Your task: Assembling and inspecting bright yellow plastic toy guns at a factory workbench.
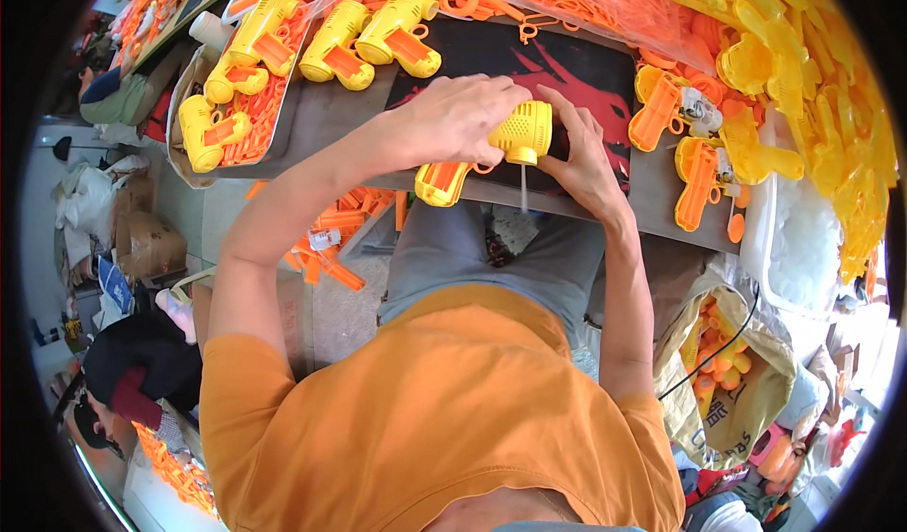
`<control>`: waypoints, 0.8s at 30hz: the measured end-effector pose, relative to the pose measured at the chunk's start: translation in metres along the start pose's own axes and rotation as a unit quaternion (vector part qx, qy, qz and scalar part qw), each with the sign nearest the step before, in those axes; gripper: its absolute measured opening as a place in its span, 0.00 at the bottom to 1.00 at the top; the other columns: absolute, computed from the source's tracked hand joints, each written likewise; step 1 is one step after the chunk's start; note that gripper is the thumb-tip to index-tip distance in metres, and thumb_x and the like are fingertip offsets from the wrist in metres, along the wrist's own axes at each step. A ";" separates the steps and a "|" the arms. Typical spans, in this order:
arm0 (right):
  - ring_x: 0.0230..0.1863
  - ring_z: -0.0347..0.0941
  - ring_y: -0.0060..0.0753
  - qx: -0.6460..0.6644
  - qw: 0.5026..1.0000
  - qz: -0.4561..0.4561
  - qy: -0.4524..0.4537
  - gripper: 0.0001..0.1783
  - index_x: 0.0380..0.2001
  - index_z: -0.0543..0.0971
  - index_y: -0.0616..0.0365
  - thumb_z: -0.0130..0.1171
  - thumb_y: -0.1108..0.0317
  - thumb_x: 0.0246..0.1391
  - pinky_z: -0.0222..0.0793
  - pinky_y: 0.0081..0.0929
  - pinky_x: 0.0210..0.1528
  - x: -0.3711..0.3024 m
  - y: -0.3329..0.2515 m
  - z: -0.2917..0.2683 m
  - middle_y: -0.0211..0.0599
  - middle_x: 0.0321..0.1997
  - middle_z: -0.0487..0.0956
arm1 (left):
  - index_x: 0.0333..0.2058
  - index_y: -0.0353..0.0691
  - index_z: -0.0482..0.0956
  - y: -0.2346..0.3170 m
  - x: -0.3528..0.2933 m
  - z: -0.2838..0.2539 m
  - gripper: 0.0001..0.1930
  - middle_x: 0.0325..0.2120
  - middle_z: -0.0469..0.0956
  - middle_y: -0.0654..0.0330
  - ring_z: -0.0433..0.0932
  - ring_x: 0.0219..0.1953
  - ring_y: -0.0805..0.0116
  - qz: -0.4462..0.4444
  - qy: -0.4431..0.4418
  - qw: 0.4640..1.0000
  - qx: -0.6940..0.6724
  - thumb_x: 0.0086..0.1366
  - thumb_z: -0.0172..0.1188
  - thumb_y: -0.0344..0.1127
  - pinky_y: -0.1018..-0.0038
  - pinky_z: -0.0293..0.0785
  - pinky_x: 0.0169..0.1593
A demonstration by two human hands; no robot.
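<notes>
As your left hand (463, 121) and right hand (584, 159) grip one gun (526, 131), toys (395, 22) at eleven o'clock look done, shells (695, 187) at two unfinished.

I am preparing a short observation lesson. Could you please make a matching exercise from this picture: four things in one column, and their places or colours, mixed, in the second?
Column one
1. Toy gun
2. Mat
3. Sack
4. Shirt

Column two
A. Black and red, on the table
B. Plain orange, worn by the person
C. Held between the left hand and the right hand
D. Open, at the person's right, with orange and yellow parts inside

Right pairs: 1-C, 2-A, 3-D, 4-B
</notes>
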State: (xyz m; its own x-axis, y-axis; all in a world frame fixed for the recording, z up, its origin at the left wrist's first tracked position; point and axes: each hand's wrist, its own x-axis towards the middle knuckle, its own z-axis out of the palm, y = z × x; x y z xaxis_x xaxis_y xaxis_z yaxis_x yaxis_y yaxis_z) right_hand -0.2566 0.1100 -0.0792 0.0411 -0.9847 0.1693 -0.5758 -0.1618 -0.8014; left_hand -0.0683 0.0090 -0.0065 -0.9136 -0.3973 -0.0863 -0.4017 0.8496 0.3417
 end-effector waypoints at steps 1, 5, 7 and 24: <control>0.58 0.65 0.39 0.003 1.000 0.002 0.002 0.48 0.65 0.61 0.46 0.65 0.77 0.37 0.47 0.41 0.68 -0.001 0.000 0.001 0.38 0.52 0.73 | 0.49 0.38 0.69 -0.003 0.000 0.001 0.31 0.40 0.75 0.54 0.76 0.45 0.52 0.022 0.041 0.998 0.032 0.45 0.68 0.37 0.59 0.76 0.44; 0.56 0.66 0.39 -0.004 1.000 -0.014 0.013 0.46 0.64 0.63 0.47 0.64 0.77 0.37 0.49 0.39 0.67 0.000 0.002 0.003 0.39 0.50 0.72 | 0.48 0.38 0.69 -0.006 0.005 0.001 0.30 0.39 0.75 0.54 0.77 0.44 0.52 0.032 0.023 0.999 0.034 0.45 0.68 0.36 0.59 0.76 0.44; 0.56 0.66 0.38 -0.005 1.000 -0.010 0.015 0.45 0.64 0.63 0.47 0.64 0.77 0.37 0.50 0.39 0.67 -0.001 0.003 0.003 0.39 0.50 0.72 | 0.52 0.37 0.67 -0.003 0.007 -0.001 0.31 0.43 0.73 0.52 0.73 0.49 0.52 -0.018 -0.046 0.999 0.015 0.47 0.64 0.38 0.60 0.71 0.48; 0.55 0.66 0.39 -0.016 0.999 -0.008 0.051 0.45 0.63 0.63 0.48 0.63 0.78 0.37 0.49 0.38 0.67 -0.002 0.003 0.007 0.39 0.49 0.74 | 0.50 0.32 0.61 -0.002 0.020 0.002 0.33 0.45 0.69 0.47 0.71 0.50 0.49 0.000 -0.111 0.991 0.069 0.48 0.67 0.36 0.59 0.75 0.45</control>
State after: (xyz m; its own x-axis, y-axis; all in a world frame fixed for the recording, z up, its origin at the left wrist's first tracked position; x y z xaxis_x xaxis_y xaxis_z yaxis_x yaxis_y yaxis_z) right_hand -0.2526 0.1110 -0.0863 -0.0324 -0.9698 0.2417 -0.6010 -0.1743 -0.7800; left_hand -0.0862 -0.0003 -0.0112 -0.8986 -0.3246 -0.2951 -0.3926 0.8953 0.2107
